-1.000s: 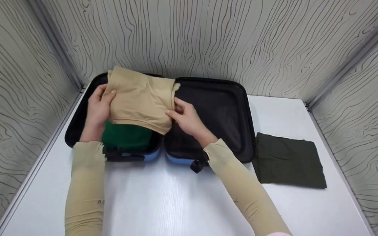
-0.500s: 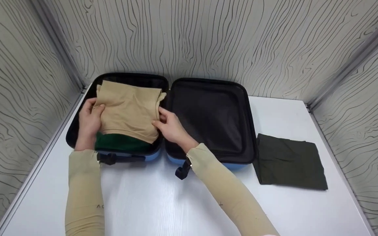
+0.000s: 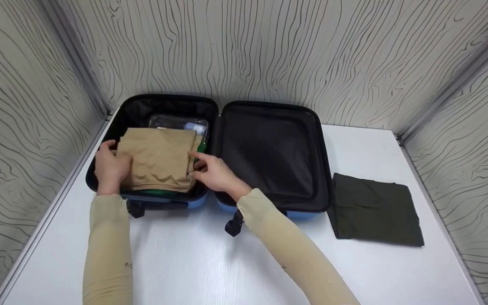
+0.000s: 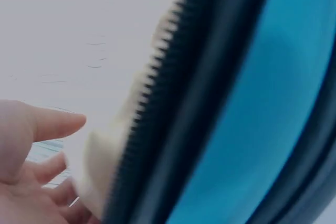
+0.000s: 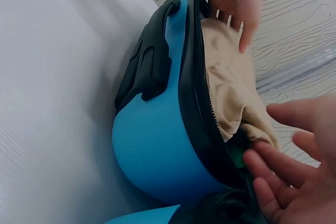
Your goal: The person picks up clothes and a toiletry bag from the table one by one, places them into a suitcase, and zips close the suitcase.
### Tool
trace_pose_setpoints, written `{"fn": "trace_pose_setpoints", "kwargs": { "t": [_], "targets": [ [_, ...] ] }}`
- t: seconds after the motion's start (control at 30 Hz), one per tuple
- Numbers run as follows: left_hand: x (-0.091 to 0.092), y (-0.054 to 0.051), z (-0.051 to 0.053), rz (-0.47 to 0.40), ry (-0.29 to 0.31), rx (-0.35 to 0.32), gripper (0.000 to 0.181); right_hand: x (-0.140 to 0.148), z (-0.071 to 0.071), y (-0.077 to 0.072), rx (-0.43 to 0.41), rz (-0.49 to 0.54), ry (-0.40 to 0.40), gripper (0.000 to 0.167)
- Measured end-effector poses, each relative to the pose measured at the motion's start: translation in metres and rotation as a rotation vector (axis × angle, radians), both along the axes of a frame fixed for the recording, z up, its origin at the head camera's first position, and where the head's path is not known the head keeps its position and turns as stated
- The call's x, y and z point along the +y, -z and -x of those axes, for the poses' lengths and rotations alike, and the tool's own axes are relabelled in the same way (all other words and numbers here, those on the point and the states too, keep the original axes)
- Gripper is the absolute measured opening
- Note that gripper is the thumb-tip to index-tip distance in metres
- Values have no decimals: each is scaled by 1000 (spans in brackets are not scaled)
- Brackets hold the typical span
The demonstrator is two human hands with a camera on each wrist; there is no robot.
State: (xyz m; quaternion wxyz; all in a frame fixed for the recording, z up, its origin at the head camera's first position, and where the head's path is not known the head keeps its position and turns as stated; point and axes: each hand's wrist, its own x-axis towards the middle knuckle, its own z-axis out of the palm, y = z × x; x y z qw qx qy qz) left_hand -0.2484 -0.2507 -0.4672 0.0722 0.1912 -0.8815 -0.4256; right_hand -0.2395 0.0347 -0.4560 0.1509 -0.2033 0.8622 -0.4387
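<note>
Writing: a short pen mark on the left sleeve (image 3: 108, 245), the first letter seemingly an A, the rest turning out of sight. Right sleeve (image 3: 295, 250) bears a small mark like an upturned T. A pale label on the blue-and-white item (image 3: 195, 128), seen at the clear plastic box (image 3: 167, 121), is too small to read.

Suitcase (image 3: 269, 152) spread flat on a white table (image 3: 176, 262): blue hard shell, finely ribbed, rounded corners, black lining, toothed black zipper (image 5: 207, 98), moulded black handle (image 5: 149, 59).

Tan folded cloth (image 3: 155, 154), soft and creased, roughly rectangular, lies in the left compartment over green cloth (image 5: 239, 153), the plastic box showing behind it. Left hand (image 3: 110, 166) at its left edge, right hand (image 3: 215, 173) touching its right edge; on both, thumb apart from loosely bent fingers, no firm grip.

Dark olive folded cloth (image 3: 375, 209) on the table, right of the suitcase. Walls (image 3: 248, 46) printed with wavy wood-grain lines.
</note>
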Motion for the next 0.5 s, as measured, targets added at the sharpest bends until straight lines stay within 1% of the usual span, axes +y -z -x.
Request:
{"fn": "trace_pose_setpoints", "kwargs": {
  "t": [0.1,0.2,0.3,0.37,0.43,0.5],
  "targets": [
    [3,1,1,86,36,-55,64,-1,-3,-1,59,-114,-43,54],
    [6,3,3,140,109,-140,62,-4,-7,0,121,-274,-89,55],
    [7,8,5,134,172,-232,64,-6,-11,2,192,-433,-133,60],
    [7,11,6,115,197,-281,65,-7,-13,4,231,-509,-153,63],
    [8,14,7,109,205,-311,65,-8,-14,6,258,-552,-164,65],
    [9,16,10,113,209,-320,66,-7,-13,8,266,-560,-161,66]
  ]
}}
